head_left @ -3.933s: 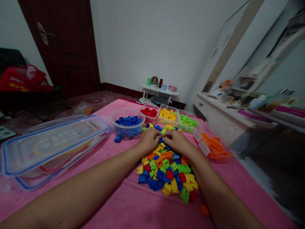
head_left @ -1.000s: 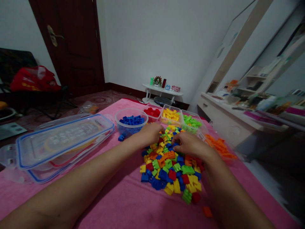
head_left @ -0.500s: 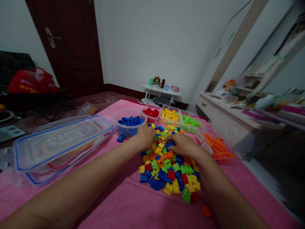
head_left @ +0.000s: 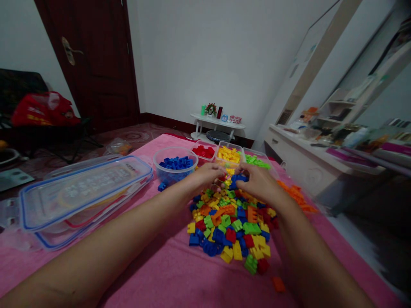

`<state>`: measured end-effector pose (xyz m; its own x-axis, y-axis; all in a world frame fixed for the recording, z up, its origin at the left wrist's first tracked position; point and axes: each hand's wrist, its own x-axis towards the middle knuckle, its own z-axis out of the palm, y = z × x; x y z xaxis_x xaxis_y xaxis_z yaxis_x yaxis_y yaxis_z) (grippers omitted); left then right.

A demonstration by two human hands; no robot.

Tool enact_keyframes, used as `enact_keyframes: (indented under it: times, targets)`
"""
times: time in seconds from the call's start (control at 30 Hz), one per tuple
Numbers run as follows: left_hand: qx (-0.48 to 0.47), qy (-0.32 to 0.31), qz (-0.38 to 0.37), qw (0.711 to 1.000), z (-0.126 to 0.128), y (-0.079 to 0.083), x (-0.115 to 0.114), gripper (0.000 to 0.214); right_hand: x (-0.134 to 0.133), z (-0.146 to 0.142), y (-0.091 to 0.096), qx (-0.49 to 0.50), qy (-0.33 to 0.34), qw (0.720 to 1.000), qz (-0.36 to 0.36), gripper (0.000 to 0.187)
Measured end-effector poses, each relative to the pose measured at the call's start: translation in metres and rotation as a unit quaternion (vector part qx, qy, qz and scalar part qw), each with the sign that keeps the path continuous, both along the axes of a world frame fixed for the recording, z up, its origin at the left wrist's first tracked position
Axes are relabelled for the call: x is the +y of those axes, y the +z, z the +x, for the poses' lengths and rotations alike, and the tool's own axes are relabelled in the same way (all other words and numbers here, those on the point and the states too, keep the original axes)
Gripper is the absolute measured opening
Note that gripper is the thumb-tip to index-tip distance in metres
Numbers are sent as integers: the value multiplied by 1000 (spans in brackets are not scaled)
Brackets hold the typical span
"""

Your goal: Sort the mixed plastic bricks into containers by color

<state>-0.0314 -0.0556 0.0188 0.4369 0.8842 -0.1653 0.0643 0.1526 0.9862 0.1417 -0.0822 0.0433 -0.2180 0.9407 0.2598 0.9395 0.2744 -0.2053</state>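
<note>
A heap of mixed toy bricks (head_left: 231, 226), blue, red, yellow, green and orange, lies on a pink cloth (head_left: 167, 273). Both my hands hover over its far end, lifted a little off the heap. My left hand (head_left: 208, 173) has its fingers curled, with a red brick showing at the fingertips. My right hand (head_left: 257, 182) is closed on blue bricks (head_left: 238, 178). Behind them stand a round tub of blue bricks (head_left: 175, 167) and boxes of red bricks (head_left: 203, 151), yellow bricks (head_left: 228, 154) and green bricks (head_left: 256, 161).
Stacked clear lids with blue rims (head_left: 83, 192) lie at the left. Orange bricks (head_left: 297, 196) sit in a box at the right, and one orange brick (head_left: 278, 284) lies loose near me. A white dresser (head_left: 305, 164) stands beyond the right edge.
Both hands have lifted off the heap and moved a little farther away, toward the boxes, carrying bricks picked from it. The heap's far end is now uncovered.
</note>
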Motion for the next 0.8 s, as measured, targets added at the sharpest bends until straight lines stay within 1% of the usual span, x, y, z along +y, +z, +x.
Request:
enact_keyframes:
  times: [0.03,0.07,0.1,0.13,0.17,0.23,0.33,0.43,0.5,0.57,0.63,0.73,0.8]
  targets:
    - [-62,-7,-72,995,1,-1,0,14,0,1,4,22,-10,999,27,24]
    - [-110,-19,-128,985,3,-3,-1,16,-1,1,7,41,-17,998,50,24]
    - [-142,-34,-166,975,4,-4,-2,19,-2,-1,9,55,-20,996,67,24]
    - [-163,-50,-185,968,4,-5,-3,23,-4,-3,11,63,-19,995,78,24]
    - [-177,-62,-185,965,5,-6,-5,27,-5,-6,11,66,-14,994,85,22]
    - [-190,-74,-139,969,7,-7,-9,32,-9,-13,11,55,-2,995,86,17]
    - [-169,-54,-70,982,10,-8,-13,31,-11,-19,8,26,-2,997,74,15]
    - [-150,-32,-61,986,11,-8,-11,26,-10,-18,7,24,16,998,53,16]
    - [-158,-33,-69,984,11,-8,-9,21,-8,-14,8,37,40,998,38,16]
    - [-179,-32,-91,979,11,-8,-8,15,-8,-11,10,60,51,996,34,15]
    - [-206,-22,-138,969,10,-7,-6,14,-9,-10,13,97,41,993,57,16]
    - [-271,-22,-211,939,9,-6,-5,11,-12,-17,15,159,27,980,113,21]
    - [-327,-43,-234,915,8,-6,-5,13,-14,-24,14,185,39,974,124,24]
